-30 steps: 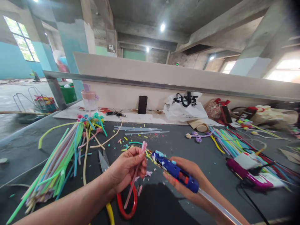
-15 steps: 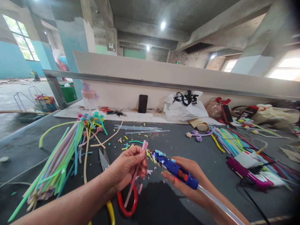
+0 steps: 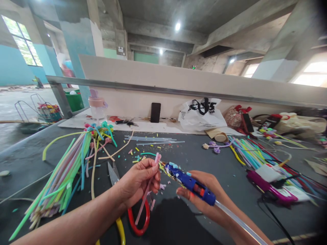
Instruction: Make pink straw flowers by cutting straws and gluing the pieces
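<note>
My left hand (image 3: pixel 143 178) pinches a pink pipe cleaner (image 3: pixel 143 207), whose short folded tip stands above the fingers and whose long end hangs down. My right hand (image 3: pixel 204 194) is wrapped round a blue glue gun (image 3: pixel 190 183) with a clear glue stick (image 3: pixel 237 221) running out of its back. The gun's nozzle is close to the pink tip; whether they touch I cannot tell. Below my left hand lie scissors (image 3: pixel 139 233) with one red and one yellow handle, partly hidden by the forearm.
A bundle of coloured pipe cleaners (image 3: pixel 61 173) lies left; another (image 3: pixel 250 153) lies right, near a purple tool (image 3: pixel 270 190) with a cord. Clear glue sticks (image 3: pixel 153 139) and small scraps lie ahead. A phone (image 3: pixel 155 113), a cup (image 3: pixel 97 107) and a white bag (image 3: pixel 200 115) stand along the back.
Hardly anything differs. The glue gun has shifted very slightly in my right hand's grip, and my left hand stays in place with the pink pipe cleaner.
</note>
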Demonstrator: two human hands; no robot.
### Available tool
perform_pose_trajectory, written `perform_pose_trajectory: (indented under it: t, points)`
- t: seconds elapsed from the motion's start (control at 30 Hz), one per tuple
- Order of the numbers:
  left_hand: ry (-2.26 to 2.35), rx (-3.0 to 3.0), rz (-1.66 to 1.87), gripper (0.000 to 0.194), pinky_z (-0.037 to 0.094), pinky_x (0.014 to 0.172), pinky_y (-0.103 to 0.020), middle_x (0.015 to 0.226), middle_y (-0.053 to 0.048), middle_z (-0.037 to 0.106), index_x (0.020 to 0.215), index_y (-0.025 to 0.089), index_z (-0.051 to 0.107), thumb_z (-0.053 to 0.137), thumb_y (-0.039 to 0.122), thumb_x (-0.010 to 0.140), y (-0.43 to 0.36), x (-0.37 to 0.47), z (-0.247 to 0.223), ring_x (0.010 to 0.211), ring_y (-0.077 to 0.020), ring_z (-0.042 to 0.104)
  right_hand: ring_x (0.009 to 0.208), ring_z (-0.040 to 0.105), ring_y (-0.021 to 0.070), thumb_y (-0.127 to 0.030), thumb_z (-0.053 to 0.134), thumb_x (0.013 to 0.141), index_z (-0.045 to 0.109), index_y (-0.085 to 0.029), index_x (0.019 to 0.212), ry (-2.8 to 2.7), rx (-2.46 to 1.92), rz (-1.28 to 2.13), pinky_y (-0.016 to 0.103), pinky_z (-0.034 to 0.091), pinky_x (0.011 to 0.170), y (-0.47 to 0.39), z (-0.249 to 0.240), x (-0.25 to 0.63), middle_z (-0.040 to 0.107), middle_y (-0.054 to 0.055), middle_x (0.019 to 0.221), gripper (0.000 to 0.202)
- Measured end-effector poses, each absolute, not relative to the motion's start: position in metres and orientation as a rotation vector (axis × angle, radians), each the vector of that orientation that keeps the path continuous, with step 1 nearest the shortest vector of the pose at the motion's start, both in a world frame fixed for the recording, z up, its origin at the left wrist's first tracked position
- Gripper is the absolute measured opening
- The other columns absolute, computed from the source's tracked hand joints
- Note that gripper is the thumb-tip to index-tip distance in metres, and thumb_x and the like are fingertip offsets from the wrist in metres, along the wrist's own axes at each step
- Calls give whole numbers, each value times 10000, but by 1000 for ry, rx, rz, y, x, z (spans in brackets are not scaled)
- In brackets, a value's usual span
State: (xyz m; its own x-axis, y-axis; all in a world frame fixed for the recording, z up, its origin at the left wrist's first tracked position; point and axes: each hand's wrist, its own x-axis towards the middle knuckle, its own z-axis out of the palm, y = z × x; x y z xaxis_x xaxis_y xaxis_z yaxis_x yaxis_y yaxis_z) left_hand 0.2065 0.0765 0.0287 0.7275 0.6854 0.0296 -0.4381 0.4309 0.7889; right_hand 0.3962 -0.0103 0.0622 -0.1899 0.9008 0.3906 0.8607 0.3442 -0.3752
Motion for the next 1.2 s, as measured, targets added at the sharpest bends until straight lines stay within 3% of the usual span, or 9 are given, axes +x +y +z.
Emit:
perform_pose_trajectory:
  t: [0.53,1.2]
  points:
    - [324,870,715,109,426,435,-160,622,11,551,769,144,495,547,229,816,77,207,27,461,-58,522,472,359,83,-400,582,763,330,-196,558,-2055,-1533,124,211,280,470,-10,64,396,369,-50,522,384]
    - [322,848,692,156,426,414,-152,619,8,551,774,142,515,601,272,776,79,207,25,447,-59,520,471,358,78,-415,587,757,391,-183,543,-1988,-1544,170,205,285,452,-10,64,395,380,-49,517,372]
